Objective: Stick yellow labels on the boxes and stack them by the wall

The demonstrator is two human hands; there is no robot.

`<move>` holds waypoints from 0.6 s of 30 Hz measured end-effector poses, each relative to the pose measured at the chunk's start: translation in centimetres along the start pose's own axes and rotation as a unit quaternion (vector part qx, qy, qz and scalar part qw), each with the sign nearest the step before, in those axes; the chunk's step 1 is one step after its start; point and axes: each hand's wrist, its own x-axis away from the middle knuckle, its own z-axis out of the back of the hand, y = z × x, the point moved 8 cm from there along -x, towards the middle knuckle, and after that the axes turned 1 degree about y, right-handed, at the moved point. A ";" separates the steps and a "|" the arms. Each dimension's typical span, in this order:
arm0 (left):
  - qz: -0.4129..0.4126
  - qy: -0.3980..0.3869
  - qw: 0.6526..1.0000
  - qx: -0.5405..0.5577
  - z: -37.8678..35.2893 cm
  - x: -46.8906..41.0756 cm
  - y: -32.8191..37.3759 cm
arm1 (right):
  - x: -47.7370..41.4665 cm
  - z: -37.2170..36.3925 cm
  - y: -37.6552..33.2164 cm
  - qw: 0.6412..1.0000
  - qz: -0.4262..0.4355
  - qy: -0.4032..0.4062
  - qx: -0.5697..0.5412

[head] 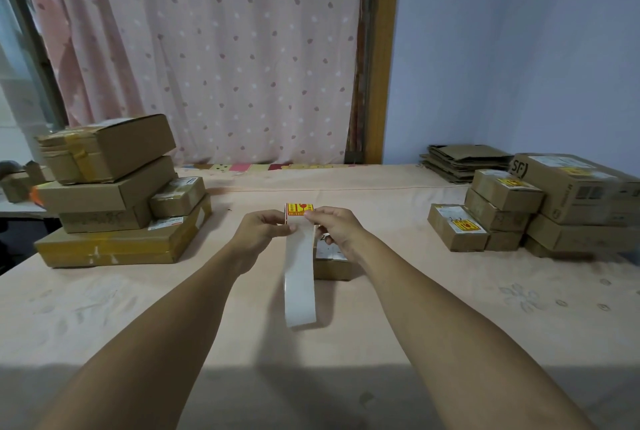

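A yellow and red label (299,209) sits at the top of a white backing strip (300,277) that hangs down over the table. My left hand (264,229) pinches the strip's left edge just below the label. My right hand (335,226) pinches the label's right side. A small cardboard box (333,264) lies on the table right behind the strip, partly hidden by my right hand. At the right, by the blue wall, stands a stack of boxes with yellow labels (540,208). A pile of boxes without yellow labels (117,194) stands at the left.
Flattened cardboard sheets (460,161) lie at the back right against the wall. A dotted pink curtain (214,48) hangs behind the table (104,308), which has a pale pink cloth. A wooden frame (379,55) divides curtain from wall.
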 end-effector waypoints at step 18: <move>-0.040 0.033 0.995 -0.087 -0.3 -0.2 -0.2 | 1.7 -1.1 -3.9 0.933 0.199 0.059 0.295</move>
